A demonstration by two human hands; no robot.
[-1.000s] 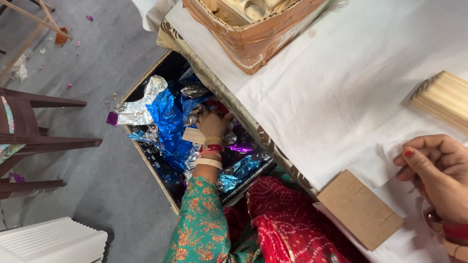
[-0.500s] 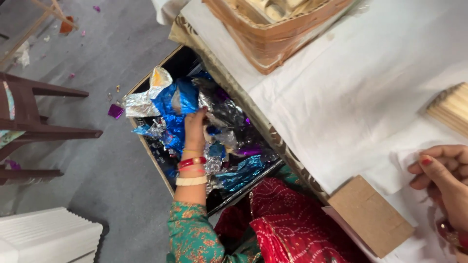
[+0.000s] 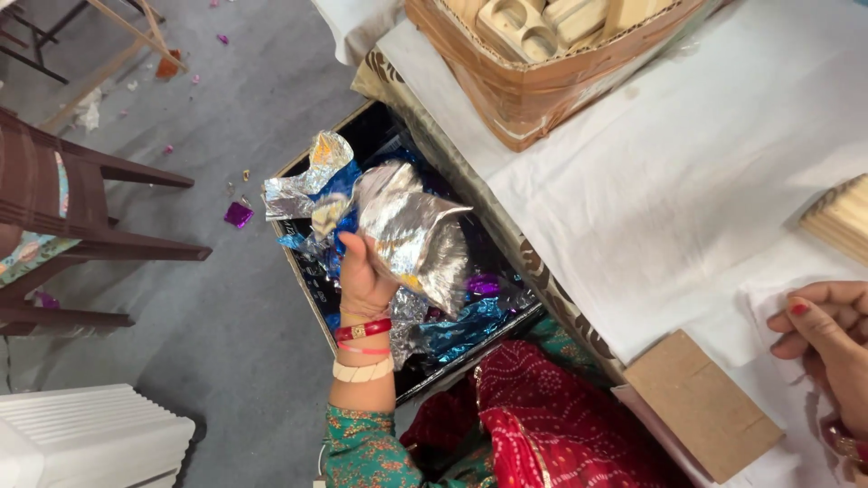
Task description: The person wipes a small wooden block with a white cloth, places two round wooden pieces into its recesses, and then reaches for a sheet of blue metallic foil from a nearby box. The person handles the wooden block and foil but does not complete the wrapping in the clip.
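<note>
My left hand (image 3: 363,271) is raised over a dark box (image 3: 303,271) on the floor and grips a crumpled sheet of silver foil (image 3: 411,230). The box holds a heap of blue, silver and purple foil scraps (image 3: 461,321). My right hand (image 3: 827,339) rests on the white table cloth (image 3: 687,172) at the right edge, fingers curled on a white paper sheet, holding nothing that I can see. Red and cream bangles ring my left wrist.
A cardboard box with wooden pieces (image 3: 533,54) stands at the table's far end. A brown card square (image 3: 701,402) lies near me, a wooden block (image 3: 841,217) at the right. A brown chair (image 3: 81,208) and a white ribbed object (image 3: 86,438) stand on the grey floor.
My left hand has risen from down in the foil heap and lifted a silver foil sheet clear of the box. My right hand has barely moved.
</note>
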